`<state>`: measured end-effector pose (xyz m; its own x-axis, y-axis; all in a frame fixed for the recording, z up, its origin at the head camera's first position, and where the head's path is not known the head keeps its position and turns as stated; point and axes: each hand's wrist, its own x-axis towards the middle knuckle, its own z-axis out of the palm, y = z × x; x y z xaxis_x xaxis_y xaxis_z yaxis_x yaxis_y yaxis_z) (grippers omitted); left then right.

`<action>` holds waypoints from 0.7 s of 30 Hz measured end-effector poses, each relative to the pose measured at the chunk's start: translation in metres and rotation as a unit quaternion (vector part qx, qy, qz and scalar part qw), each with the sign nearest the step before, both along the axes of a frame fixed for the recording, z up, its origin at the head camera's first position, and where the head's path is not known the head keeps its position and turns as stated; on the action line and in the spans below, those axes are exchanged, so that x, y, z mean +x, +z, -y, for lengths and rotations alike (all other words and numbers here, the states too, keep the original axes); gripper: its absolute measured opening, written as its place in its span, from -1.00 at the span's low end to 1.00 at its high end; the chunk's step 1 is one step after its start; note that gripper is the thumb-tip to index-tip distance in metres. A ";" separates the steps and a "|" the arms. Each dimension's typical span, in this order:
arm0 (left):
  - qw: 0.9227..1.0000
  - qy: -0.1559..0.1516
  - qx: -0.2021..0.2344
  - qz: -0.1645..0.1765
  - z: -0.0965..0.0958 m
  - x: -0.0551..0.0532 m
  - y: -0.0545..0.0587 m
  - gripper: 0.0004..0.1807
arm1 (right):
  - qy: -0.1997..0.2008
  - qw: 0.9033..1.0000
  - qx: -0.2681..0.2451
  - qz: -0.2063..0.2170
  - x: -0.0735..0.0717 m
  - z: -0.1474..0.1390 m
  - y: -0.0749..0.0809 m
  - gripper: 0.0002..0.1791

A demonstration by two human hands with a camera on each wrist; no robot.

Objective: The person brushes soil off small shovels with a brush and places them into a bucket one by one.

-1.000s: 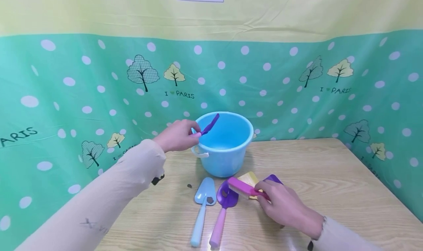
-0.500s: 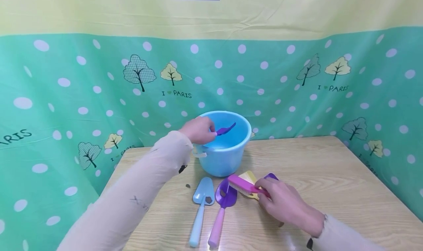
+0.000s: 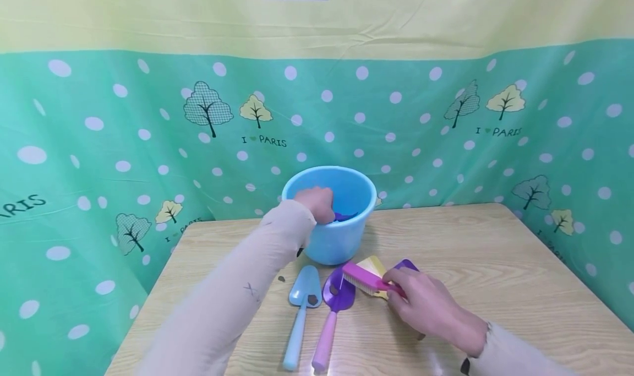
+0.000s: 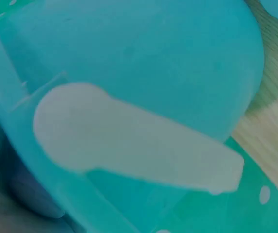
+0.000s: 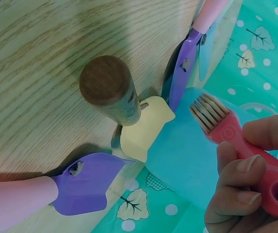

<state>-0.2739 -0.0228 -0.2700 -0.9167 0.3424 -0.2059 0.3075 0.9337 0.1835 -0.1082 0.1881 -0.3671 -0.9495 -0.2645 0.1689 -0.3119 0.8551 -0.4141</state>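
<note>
I read the left hand (image 3: 319,204) as curled, positioned inside the mouth of the blue bucket (image 3: 334,248), with a purple blade (image 3: 346,217) projecting from its grip; the fingertips are hidden. I confirm the right hand (image 3: 430,305) is closed around the handle of the pink brush (image 3: 364,277), bristles downward, beside the yellow scoop (image 3: 373,265). Blue trowel (image 3: 306,283) and purple shovel (image 3: 343,303) lie side by side on the table (image 3: 455,238), in front of the bucket.
</note>
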 end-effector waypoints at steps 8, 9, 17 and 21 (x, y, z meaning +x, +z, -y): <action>0.999 0.020 0.013 0.035 -0.004 -0.004 -0.007 -0.81 | -0.008 1.000 0.006 0.011 0.000 0.000 -0.001 -0.74; 0.999 0.019 0.017 0.036 -0.005 -0.004 -0.007 -0.81 | -0.006 1.000 0.005 0.011 0.000 0.000 -0.001 -0.74; 0.998 0.025 0.032 0.056 -0.006 0.009 -0.003 -0.72 | 0.005 1.000 -0.004 0.010 0.001 -0.004 -0.003 -0.76; 0.996 0.034 0.034 0.073 -0.007 0.008 -0.003 -0.65 | 0.003 1.000 -0.004 0.008 0.002 -0.006 -0.003 -0.76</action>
<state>-0.2657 -0.0162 -0.2730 -0.9000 0.2986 -0.3175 0.2096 0.9352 0.2854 -0.1065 0.1939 -0.3706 -0.9506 -0.2690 0.1551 -0.3100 0.8498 -0.4264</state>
